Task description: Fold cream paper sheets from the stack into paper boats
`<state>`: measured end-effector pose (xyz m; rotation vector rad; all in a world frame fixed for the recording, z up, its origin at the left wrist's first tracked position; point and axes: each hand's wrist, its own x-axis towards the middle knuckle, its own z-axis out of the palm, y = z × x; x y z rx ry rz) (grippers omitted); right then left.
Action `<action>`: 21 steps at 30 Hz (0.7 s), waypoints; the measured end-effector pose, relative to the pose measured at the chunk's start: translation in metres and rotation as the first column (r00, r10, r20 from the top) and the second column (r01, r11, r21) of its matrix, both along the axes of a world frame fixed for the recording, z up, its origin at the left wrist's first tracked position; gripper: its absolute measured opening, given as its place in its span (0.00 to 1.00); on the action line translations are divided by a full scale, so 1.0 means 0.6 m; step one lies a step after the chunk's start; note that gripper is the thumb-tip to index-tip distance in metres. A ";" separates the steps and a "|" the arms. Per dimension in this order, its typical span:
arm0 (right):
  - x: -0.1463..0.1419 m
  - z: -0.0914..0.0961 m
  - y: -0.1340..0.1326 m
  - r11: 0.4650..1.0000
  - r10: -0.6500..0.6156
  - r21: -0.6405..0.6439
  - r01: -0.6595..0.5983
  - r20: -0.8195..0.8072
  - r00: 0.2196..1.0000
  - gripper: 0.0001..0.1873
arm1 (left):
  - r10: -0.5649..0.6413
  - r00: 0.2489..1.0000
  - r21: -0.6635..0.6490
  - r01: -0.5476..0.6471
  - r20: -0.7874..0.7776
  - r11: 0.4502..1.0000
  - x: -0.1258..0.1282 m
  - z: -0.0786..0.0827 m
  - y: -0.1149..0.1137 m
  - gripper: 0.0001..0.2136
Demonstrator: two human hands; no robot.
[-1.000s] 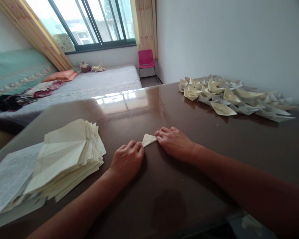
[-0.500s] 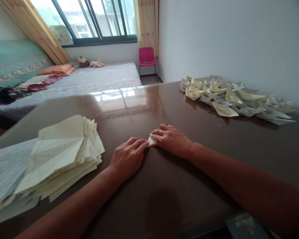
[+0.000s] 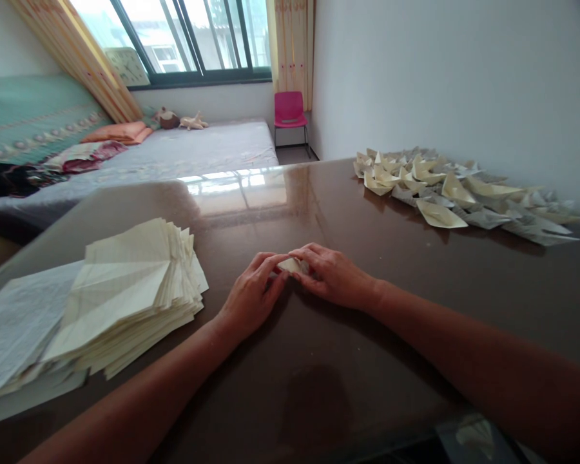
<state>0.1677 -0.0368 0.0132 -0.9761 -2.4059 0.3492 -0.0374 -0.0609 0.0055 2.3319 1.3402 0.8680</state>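
We saw the left hand [image 3: 254, 290] and the right hand [image 3: 338, 277] draw together, the gap of a second ago closed until their fingertips met or nearly met. Both thumbs, hard to make out before, had come into view along the near side of the folded paper [image 3: 291, 265]. That paper, first a plain pale triangle between the hands, now showed only partly, framed by fingers and thumbs.

Here's the left forearm [image 3: 145, 383], bare, slanting up from the lower left; the right forearm [image 3: 464, 332] angles in opposite! Left hand [image 3: 251, 290] and right hand [image 3: 336, 277] face each other, knuckles up, fingers [image 3: 272, 260] bent, pinching, tips close together, thumbs on the near side.
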 end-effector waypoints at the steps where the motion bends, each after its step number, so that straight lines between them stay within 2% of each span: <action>1: -0.002 0.000 -0.002 1.000 0.005 -0.020 -0.005 -0.024 1.000 0.18 | -0.013 0.999 -0.025 0.014 0.039 1.000 0.002 0.000 0.000 0.14; 8: -0.007 -0.003 -0.001 0.992 -0.002 -0.127 -0.008 -0.074 0.997 0.16 | 0.005 0.968 -0.121 0.026 0.250 0.992 0.017 0.002 0.001 0.11; 13: -0.005 -0.005 0.003 0.969 0.002 -0.244 -0.035 -0.135 0.991 0.17 | 0.024 0.959 -0.159 0.022 0.282 0.987 0.018 0.002 0.003 0.11; 21: 0.004 -0.008 0.016 0.931 0.044 -0.345 -0.119 -0.218 0.975 0.15 | 0.017 0.953 -0.156 0.032 0.302 0.987 0.018 0.008 0.002 0.13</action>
